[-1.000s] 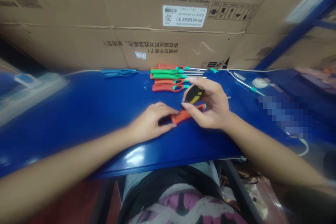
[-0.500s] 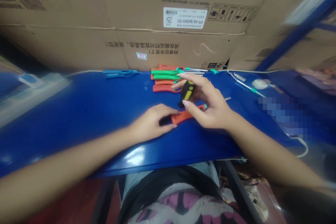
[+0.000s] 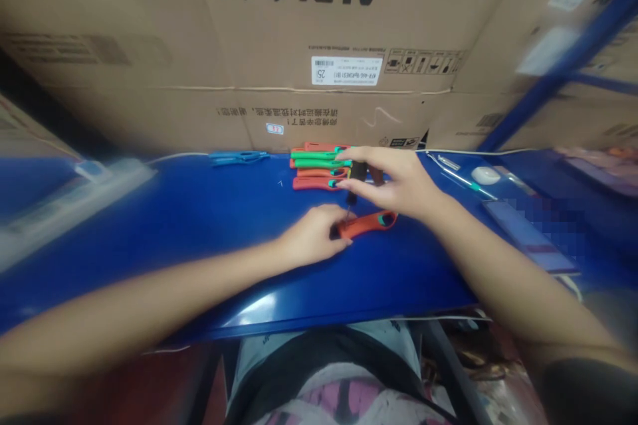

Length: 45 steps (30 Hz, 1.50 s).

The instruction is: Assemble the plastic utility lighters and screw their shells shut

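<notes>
On the blue tabletop an orange long-neck lighter (image 3: 371, 222) lies a little slanted, its green trigger toward the right. Its left end is pinched between the thumb and fingers of my left hand (image 3: 314, 236). My right hand (image 3: 403, 179) grips a small black and yellow screwdriver (image 3: 357, 176), held nearly upright. The screwdriver's tip points down at the lighter's left part; whether it sits in a screw I cannot tell. Just behind, several green, orange and red lighters (image 3: 319, 164) lie side by side, their right ends partly hidden by my right hand.
Blue handle-like pieces (image 3: 239, 158) lie at the back left, near a blurred white power strip (image 3: 119, 179). At the right are a white rounded object (image 3: 485, 175), thin metal rods (image 3: 461, 179) and a flat, partly pixelated object (image 3: 508, 226). A cardboard wall (image 3: 239, 46) bounds the back.
The camera view has tilted up, showing more of the cardboard. My right hand has turned on the screwdriver, which stands more upright now. My left hand still holds the orange lighter.
</notes>
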Available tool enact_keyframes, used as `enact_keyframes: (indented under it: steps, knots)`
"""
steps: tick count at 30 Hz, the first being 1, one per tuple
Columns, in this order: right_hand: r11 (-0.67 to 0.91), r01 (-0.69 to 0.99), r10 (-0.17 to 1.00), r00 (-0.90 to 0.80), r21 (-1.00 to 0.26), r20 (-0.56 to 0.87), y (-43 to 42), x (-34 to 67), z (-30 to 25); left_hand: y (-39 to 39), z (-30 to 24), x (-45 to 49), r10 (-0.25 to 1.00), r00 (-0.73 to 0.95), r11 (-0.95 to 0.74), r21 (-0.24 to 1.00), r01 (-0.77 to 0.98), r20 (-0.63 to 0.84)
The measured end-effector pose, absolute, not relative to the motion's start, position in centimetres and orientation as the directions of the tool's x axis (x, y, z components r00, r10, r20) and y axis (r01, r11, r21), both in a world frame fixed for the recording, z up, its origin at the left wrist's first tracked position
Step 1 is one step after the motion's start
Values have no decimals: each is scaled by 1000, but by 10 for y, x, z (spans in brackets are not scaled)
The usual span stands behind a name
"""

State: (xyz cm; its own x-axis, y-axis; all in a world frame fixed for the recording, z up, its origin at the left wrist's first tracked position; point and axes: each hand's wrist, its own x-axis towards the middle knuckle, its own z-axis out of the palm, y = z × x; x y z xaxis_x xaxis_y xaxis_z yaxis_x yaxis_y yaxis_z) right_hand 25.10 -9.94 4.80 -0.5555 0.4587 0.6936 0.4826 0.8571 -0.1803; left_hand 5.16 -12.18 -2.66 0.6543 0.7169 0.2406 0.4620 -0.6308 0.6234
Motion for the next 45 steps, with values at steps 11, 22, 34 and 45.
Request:
enact_keyframes:
  steps: [11, 22, 34, 45]
  knots:
    - [881, 429, 389, -424, -197, 818, -110, 253, 36, -116, -42, 55, 707, 634, -651, 638, 411, 313]
    - [886, 391, 425, -473, -248, 772, -109, 254, 32, -115, -44, 55, 696, 648, -663, 624, 414, 310]
    - [869, 372, 484, -494, -327, 722, -108, 256, 32, -110, -43, 54, 738, 617, -586, 713, 385, 273]
    - [862, 416, 474, -458, -290, 752, -111, 255, 33, -110, -44, 54, 734, 619, -584, 724, 367, 279]
